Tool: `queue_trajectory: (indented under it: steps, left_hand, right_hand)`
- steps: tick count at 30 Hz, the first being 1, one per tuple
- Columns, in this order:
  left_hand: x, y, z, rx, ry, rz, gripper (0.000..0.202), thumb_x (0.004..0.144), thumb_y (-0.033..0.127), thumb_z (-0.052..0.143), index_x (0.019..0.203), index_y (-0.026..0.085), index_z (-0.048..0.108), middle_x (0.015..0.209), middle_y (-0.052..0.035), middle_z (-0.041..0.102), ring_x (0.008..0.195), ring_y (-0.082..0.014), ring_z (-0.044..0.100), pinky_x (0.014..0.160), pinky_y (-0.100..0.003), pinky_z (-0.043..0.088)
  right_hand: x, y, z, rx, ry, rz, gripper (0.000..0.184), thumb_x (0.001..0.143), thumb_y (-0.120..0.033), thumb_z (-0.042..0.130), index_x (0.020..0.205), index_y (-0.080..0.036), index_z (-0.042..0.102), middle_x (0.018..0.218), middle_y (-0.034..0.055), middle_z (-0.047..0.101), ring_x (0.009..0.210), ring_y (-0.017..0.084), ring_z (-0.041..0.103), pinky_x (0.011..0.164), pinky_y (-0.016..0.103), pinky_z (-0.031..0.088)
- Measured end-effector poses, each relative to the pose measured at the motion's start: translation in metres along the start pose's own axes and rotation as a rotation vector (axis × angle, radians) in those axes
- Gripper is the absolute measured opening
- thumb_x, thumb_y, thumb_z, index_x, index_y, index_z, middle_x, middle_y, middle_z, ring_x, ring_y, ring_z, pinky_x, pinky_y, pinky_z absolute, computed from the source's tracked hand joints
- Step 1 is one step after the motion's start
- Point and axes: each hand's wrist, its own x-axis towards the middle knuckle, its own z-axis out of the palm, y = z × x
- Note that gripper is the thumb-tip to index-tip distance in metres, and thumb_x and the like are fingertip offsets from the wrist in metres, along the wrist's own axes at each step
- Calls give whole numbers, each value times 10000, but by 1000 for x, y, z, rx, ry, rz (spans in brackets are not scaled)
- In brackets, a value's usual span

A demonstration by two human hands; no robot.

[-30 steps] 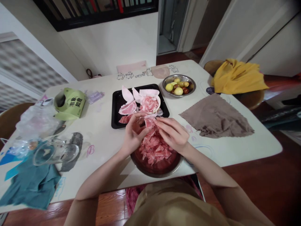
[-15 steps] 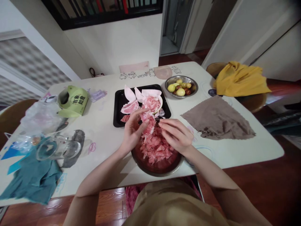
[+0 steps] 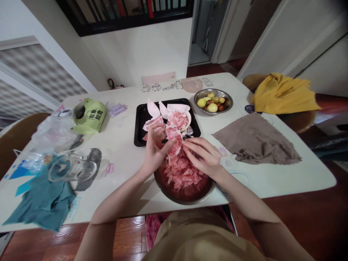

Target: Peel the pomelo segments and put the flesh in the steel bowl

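Both hands work over a metal bowl (image 3: pixel 187 194) at the table's near edge, heaped with peeled pink pomelo flesh (image 3: pixel 181 172). My left hand (image 3: pixel 154 150) holds a pink pomelo segment (image 3: pixel 174 139) between thumb and fingers, above the bowl's far rim. My right hand (image 3: pixel 202 156) lies beside it, its fingertips pressed on the same segment. Just beyond stands a black tray (image 3: pixel 139 127) with pink-white peel pieces (image 3: pixel 163 110) and more flesh.
A small steel bowl of green and brown fruits (image 3: pixel 213 101) stands right of the tray. A brown cloth (image 3: pixel 257 139) lies at right, a yellow cloth (image 3: pixel 282 98) on a chair. At left are a green paper container (image 3: pixel 89 116), a glass jug (image 3: pixel 72 168), plastic bags and a teal cloth (image 3: pixel 43 199).
The left hand has raised the segment slightly and the right fingers have closed in on it. The view has shifted a little; the table's things appear to stay put.
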Motion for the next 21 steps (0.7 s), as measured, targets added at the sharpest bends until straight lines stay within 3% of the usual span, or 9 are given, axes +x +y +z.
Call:
queue_trajectory:
  steps: [8,11,15,21]
  left_hand:
    - [0,-4,-2,-26,-113,-20,461,921,291,742,1305,253,489,1132,-77,716,1131,-217,722,984,-373,593]
    - [-3,-10,-4,-13,-160,-89,416,911,289,754,1268,235,547,1201,-100,712,1187,-226,707,977,-343,598]
    - [-9,-12,-2,43,-180,-121,348,894,298,774,1204,219,638,1252,-106,709,1206,-230,702,994,-336,602]
    - [-13,-12,2,38,-200,-164,385,827,333,839,1167,196,720,1186,-116,765,1130,-241,747,1004,-363,618]
  right_hand:
    - [6,-3,-2,55,29,32,444,869,-134,754,1299,-233,695,1050,94,765,938,217,744,824,384,652]
    - [5,0,-2,-10,72,66,467,889,-91,707,1312,-287,686,1062,65,764,960,212,737,842,389,644]
    - [2,4,-3,-56,26,18,488,897,-84,691,1331,-306,671,1095,69,766,1015,233,735,861,419,642]
    - [4,4,-4,-122,52,21,405,907,-93,687,1269,-275,690,1046,67,777,983,237,737,856,432,628]
